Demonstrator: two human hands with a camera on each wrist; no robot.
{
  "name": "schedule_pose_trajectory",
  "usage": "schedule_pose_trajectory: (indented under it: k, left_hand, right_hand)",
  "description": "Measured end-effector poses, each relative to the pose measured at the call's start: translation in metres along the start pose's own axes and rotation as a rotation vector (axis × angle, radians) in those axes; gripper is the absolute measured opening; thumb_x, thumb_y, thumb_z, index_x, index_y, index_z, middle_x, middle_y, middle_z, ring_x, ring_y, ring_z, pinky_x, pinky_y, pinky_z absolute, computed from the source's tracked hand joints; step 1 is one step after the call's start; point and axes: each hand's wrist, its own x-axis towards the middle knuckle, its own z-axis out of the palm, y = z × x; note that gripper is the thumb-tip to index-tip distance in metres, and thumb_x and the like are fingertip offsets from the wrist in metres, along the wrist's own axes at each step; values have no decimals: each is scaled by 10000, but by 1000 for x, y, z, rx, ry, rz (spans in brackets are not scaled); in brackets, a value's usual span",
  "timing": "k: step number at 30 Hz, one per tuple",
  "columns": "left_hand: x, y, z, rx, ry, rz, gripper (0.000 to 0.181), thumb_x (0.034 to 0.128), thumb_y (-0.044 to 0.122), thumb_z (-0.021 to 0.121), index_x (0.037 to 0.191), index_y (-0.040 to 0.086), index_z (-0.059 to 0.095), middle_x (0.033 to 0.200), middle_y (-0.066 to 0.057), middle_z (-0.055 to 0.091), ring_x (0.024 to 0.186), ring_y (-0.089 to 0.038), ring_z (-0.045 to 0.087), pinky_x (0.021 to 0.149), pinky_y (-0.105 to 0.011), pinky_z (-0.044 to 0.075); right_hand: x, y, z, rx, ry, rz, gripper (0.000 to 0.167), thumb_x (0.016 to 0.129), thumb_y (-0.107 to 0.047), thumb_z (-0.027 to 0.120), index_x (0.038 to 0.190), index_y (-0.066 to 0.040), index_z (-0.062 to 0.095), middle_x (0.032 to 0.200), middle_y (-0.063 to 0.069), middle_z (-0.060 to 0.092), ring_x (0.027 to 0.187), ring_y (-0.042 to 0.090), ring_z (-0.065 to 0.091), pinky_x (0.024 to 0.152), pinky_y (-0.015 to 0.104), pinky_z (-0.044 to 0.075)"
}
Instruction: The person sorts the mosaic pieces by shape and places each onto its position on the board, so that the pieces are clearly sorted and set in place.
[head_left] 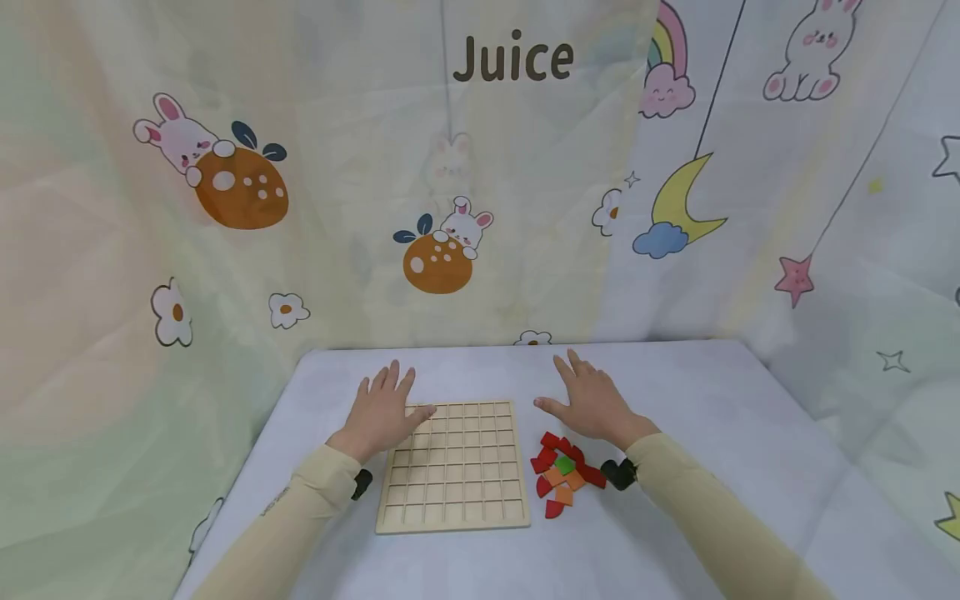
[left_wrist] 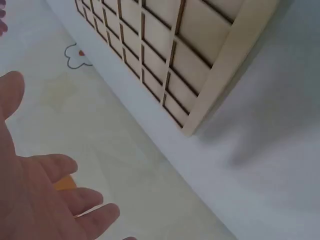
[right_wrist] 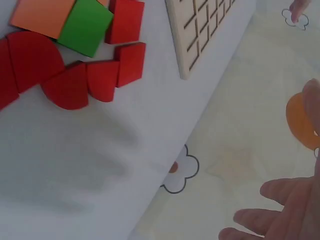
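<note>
A pale wooden board (head_left: 459,473) with a grid of square recesses lies flat on the table. My left hand (head_left: 381,415), fingers spread, hovers over the board's far left corner, and the thumb reaches across its edge. To the board's right is a loose cluster of small flat pieces: red ones (head_left: 553,509), some with a rounded side, several orange squares (head_left: 564,496) and a green square (head_left: 565,465). Just beyond that cluster my right hand (head_left: 594,404) is held up with fingers extended, holding nothing. In the right wrist view, some red pieces (right_wrist: 67,86) touch or overlap one another.
The white-covered table (head_left: 660,533) ends at a far edge against a hanging cloth (head_left: 345,250) printed with rabbits, flowers and stars. Dark wrist devices (head_left: 619,473) sit at both sleeve cuffs, the right one close to the red pieces.
</note>
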Motion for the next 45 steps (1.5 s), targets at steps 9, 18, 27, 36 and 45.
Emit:
schedule_pose_trajectory:
  k: [9, 18, 27, 36, 45]
  left_hand:
    - [-38, -7, 37, -96, -155, 15, 752, 931, 518, 587, 1480, 40, 400, 1561, -265, 248, 1410, -435, 294, 1127, -648, 232]
    - [-66, -7, 49, -185, -239, 38, 866, 848, 613, 636, 1462, 38, 429, 1563, -262, 246, 1413, -435, 290, 1115, -633, 271]
    - [-82, -11, 55, -301, -256, 137, 1119, 719, 684, 718, 1498, -15, 324, 1577, -316, 102, 1456, -456, 142, 1156, -617, 198]
    - [-83, -13, 60, -406, -247, 126, 1134, 711, 658, 742, 1509, -14, 297, 1594, -291, 44, 1467, -450, 86, 1168, -609, 177]
    - [-69, -10, 67, -443, -226, 100, 1127, 699, 616, 778, 1512, 0, 301, 1603, -267, 44, 1479, -421, 69, 1190, -575, 149]
  right_hand:
    - [-17, 6, 35, 33, -64, 52, 637, 891, -432, 680, 1367, -31, 544, 1326, 194, 556, 1181, 356, 553, 971, 510, 512]
    - [-24, 6, 52, 78, -56, 131, 337, 849, -320, 748, 1077, -77, 698, 1014, 91, 596, 810, 192, 565, 760, 362, 572]
    - [-28, 9, 70, 161, -43, 178, 269, 831, -297, 776, 997, -101, 696, 842, 3, 572, 707, 150, 510, 644, 303, 501]
    - [-27, 5, 77, 169, 2, 190, 256, 825, -283, 787, 981, -101, 695, 807, -6, 563, 680, 143, 499, 609, 286, 471]
    - [-24, 6, 76, 207, -5, 236, 249, 841, -243, 775, 1024, -96, 692, 804, 3, 564, 708, 159, 496, 607, 273, 476]
